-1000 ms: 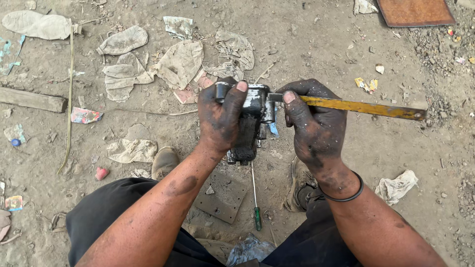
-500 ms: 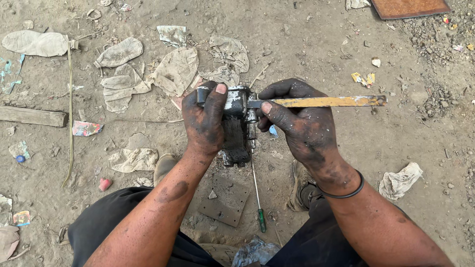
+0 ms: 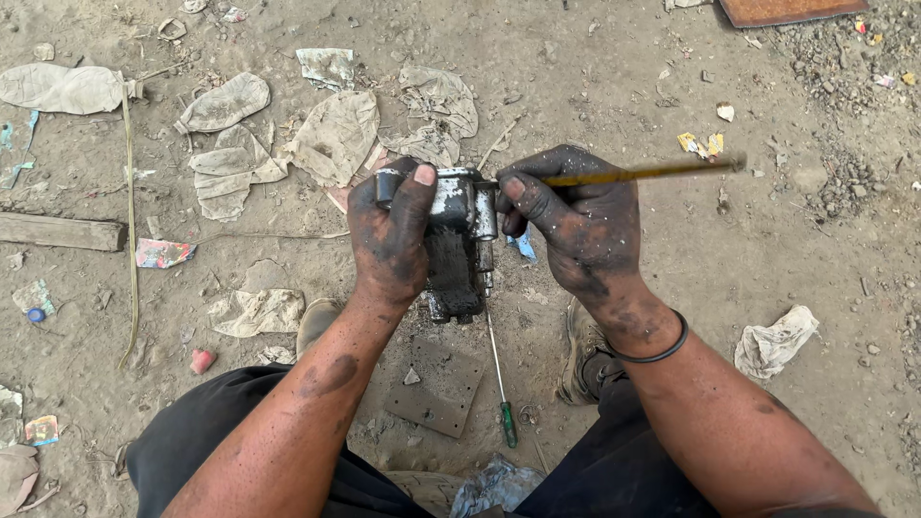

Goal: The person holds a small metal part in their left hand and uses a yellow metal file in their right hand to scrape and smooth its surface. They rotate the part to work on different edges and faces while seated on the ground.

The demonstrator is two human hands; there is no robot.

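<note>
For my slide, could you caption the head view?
Greasy left hand grips metal part; right hand holds a yellow-handled tool.

Flat even daylight, soft faint shadows, sharp focus, no glare.

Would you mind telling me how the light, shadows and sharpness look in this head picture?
Head view: soft, even daylight with only faint shadows under the hands; no glare, just a dull sheen on the metal part held in the left hand. Hands and ground litter are sharp; the far end of the yellow stick in the right hand is slightly smeared. The edges bend a little.
</note>
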